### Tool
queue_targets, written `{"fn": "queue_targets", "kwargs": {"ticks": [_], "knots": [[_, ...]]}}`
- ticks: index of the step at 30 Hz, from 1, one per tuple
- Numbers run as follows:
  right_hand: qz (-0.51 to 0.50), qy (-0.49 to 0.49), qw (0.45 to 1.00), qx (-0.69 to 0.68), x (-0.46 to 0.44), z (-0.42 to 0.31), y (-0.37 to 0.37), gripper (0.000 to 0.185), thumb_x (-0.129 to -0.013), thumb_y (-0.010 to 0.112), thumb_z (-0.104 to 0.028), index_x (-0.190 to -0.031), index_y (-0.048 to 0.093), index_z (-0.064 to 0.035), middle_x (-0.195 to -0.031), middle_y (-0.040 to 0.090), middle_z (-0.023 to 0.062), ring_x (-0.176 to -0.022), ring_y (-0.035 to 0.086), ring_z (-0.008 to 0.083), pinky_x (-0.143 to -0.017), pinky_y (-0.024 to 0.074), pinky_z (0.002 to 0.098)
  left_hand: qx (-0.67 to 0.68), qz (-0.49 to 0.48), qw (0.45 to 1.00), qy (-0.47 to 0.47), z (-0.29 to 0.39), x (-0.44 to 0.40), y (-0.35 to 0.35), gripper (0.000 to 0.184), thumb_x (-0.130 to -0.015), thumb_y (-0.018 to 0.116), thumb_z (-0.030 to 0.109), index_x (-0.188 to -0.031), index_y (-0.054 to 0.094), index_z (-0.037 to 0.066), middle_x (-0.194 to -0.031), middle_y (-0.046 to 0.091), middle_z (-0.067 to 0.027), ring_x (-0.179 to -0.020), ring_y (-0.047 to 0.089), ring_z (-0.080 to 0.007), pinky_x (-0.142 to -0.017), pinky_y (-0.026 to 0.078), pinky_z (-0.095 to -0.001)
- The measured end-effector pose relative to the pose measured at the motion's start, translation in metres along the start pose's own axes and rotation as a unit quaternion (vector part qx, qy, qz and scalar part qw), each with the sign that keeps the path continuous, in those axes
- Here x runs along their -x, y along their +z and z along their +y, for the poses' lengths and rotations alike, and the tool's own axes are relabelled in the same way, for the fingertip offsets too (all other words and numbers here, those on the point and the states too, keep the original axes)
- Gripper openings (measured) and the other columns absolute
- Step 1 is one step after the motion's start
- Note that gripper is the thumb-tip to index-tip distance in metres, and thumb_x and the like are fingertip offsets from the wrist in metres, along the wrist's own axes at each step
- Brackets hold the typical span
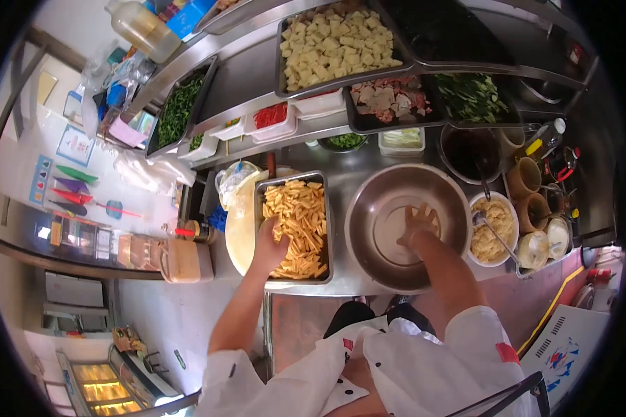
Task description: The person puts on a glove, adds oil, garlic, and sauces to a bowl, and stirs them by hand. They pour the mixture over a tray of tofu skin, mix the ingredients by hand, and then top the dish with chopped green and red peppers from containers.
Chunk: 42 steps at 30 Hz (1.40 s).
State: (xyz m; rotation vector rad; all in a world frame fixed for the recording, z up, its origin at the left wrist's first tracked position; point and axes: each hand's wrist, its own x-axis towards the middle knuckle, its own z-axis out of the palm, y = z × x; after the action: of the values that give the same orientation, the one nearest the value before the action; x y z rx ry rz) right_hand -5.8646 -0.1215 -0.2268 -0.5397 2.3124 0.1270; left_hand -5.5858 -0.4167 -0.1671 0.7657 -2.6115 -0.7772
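Note:
My left hand [271, 249] lies over the left side of a metal tray [329, 240] filled with yellow-brown cut strips [300, 226]. Its thumb stands apart from the fingers, and the fingertips touch or hover just above the strips; which one I cannot tell. Inside a wide stainless steel bowl [372, 247] to the right, my right hand [419, 226] is spread with nothing in it. No food shows in this bowl. Partly under the tray's left side is a round pale board [238, 240], with a dark brown handle [271, 164] sticking up behind the tray.
Right of the bowl stand a white bowl of pale mash [492, 233] with a spoon, a dark pot [469, 153] with a ladle, and several seasoning jars [534, 212]. Shelves above hold a tray of white cubes [337, 45], sliced meat [393, 99] and chopped greens [181, 104].

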Motion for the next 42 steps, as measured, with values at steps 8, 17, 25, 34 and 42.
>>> {"fn": "queue_targets", "kwargs": {"ticks": [8,17,25,34,42], "knots": [[0.035,0.019,0.999,0.029,-0.009,-0.001,0.023,0.111,-0.074,0.079,-0.05,-0.159,0.014,-0.0224,-0.164,0.011,0.0188,-0.148,0.015,0.0473,-0.12,0.0253,0.0459,-0.237,0.048,0.953,0.183,0.086,-0.29,0.063,0.088,-0.079,0.069,0.032,-0.153,0.029,0.007,-0.155,0.031,-0.0213,-0.145,0.026,-0.0413,-0.118,0.017,-0.0584],[0.081,0.037,0.996,0.004,-0.022,-0.004,0.038,0.111,-0.069,0.08,-0.052,-0.158,0.019,-0.0236,-0.163,0.016,0.0205,-0.148,0.018,0.0468,-0.121,0.0201,0.0436,-0.272,0.03,0.936,0.22,0.088,-0.243,0.059,0.099,-0.076,0.072,0.03,-0.157,0.018,0.01,-0.149,0.032,-0.017,-0.142,0.026,-0.0386,-0.115,0.013,-0.0656],[0.061,0.058,0.996,-0.026,-0.018,-0.01,0.026,0.109,-0.071,0.079,-0.05,-0.159,0.019,-0.0232,-0.164,0.013,0.0206,-0.148,0.018,0.0459,-0.122,0.0197,0.045,-0.228,0.051,0.926,0.297,0.091,-0.222,0.037,0.078,-0.082,0.069,0.027,-0.149,0.036,0.004,-0.138,0.044,-0.0212,-0.132,0.04,-0.0406,-0.112,0.023,-0.0613],[0.019,0.066,0.997,-0.038,-0.019,-0.007,0.009,0.11,-0.073,0.079,-0.051,-0.159,0.017,-0.0246,-0.165,0.007,0.0166,-0.149,0.01,0.0471,-0.113,0.0349,0.0529,-0.321,0.029,0.915,0.244,0.103,-0.399,0.076,0.054,-0.097,0.055,0.039,-0.136,0.05,0.002,-0.134,0.056,-0.0221,-0.119,0.055,-0.0378,-0.102,0.043,-0.0455],[-0.011,0.05,0.997,-0.061,-0.035,0.002,0.006,0.111,-0.072,0.08,-0.053,-0.158,0.016,-0.0293,-0.165,0.004,0.0138,-0.15,0.007,0.047,-0.11,0.0349,0.0612,-0.252,-0.042,0.96,0.112,0.082,-0.449,0.099,0.042,-0.097,0.055,0.032,-0.129,0.052,0.004,-0.127,0.058,-0.0176,-0.108,0.058,-0.0318,-0.086,0.046,-0.0403]]}}
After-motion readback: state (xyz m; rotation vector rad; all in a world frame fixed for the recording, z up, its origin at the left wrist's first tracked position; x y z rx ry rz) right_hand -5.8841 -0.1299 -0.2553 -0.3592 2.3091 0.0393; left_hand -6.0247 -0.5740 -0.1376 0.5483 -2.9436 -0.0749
